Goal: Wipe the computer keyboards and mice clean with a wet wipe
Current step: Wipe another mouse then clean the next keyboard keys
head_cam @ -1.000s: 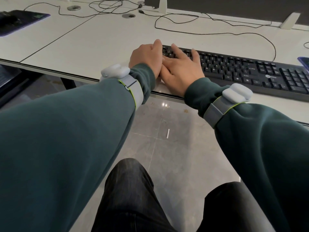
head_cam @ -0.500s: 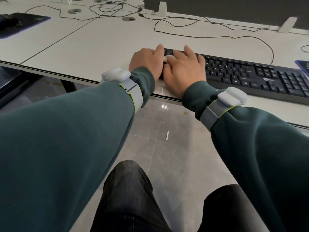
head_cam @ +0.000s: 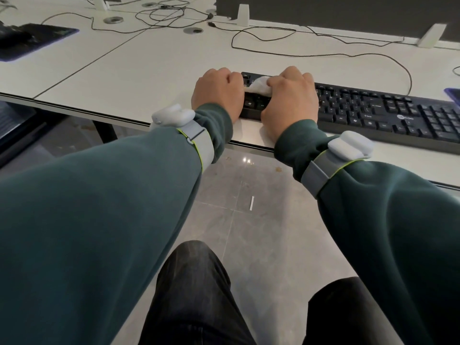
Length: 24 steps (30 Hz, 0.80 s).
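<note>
Head view: A white desk fills the upper half, its top divided by dark seams and set with round cable ports. Thin black cables loop across it toward a dark panel that stands along the far edge on white feet. A dark mat lies at the far left, and the corner of a purple-edged pad shows at the right border. Below the desk edge is a grey tiled floor with a small white strip on it. The person's knees in dark trousers sit at the bottom.

A black keyboard lies near the front edge of the desk, running off to the right. Both arms in green sleeves reach forward to its left end, each with a grey band carrying a pale device.

The left hand sits knuckles-up at the keyboard's left end, fingers curled under. What they grip is hidden.

The right hand rests on the keys just beside it, fingers curled and closed round a bunched white wipe. The wipe sits on the top-left keys between the two hands, and its left corner reaches the left hand's knuckles. Whether the left hand also pinches it cannot be told.
</note>
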Tool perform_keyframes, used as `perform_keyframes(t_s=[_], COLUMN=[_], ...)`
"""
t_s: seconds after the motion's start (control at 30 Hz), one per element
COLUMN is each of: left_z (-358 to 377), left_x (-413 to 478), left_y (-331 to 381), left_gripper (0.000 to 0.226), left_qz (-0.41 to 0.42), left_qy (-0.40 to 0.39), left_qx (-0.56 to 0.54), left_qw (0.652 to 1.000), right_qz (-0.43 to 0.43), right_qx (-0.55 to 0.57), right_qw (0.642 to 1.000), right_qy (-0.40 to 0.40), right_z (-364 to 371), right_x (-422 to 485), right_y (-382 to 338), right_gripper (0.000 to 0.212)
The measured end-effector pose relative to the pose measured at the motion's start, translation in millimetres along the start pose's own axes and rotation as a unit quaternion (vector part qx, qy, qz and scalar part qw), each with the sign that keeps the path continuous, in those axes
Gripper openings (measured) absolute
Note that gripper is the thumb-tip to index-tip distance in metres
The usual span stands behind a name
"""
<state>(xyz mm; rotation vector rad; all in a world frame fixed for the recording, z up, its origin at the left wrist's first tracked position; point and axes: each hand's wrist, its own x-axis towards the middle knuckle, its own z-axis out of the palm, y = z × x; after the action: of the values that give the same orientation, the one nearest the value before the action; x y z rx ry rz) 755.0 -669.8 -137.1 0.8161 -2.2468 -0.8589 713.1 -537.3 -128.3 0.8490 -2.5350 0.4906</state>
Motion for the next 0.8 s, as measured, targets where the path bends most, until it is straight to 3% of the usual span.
perform_keyframes(t_s=[0.2, 0.3, 0.4, 0.53, 0.7, 0.8], left_z=[0, -1, -2, -5, -6, -6], left_x=[2, 1, -3, -8, -12, -9], left_y=[1, 1, 2, 6, 9, 8], left_gripper=[0.036, 0.033, 0.037, 0.038, 0.040, 0.046], left_qz=[0.002, 0.017, 0.037, 0.056, 0.077, 0.077], left_qy=[-0.002, -0.002, -0.005, -0.043, -0.063, -0.056], left_qx=[0.017, 0.025, 0.007, -0.004, -0.005, 0.008], left_qw=[1.000, 1.000, 0.999, 0.997, 0.995, 0.995], right_qz=[-0.007, -0.043, -0.059, -0.070, -0.119, -0.111], right_qx=[0.069, 0.021, -0.034, -0.032, 0.013, 0.020], right_qw=[0.997, 0.999, 0.997, 0.997, 0.993, 0.994], right_qy=[0.042, 0.008, 0.031, 0.030, -0.009, 0.009], right_z=[0, 2, 5, 8, 5, 1], right_x=[-3, -1, -6, -7, -9, -9], right_y=[-2, -3, -4, -6, -6, -7], right_gripper=[0.034, 0.032, 0.033, 0.042, 0.031, 0.037])
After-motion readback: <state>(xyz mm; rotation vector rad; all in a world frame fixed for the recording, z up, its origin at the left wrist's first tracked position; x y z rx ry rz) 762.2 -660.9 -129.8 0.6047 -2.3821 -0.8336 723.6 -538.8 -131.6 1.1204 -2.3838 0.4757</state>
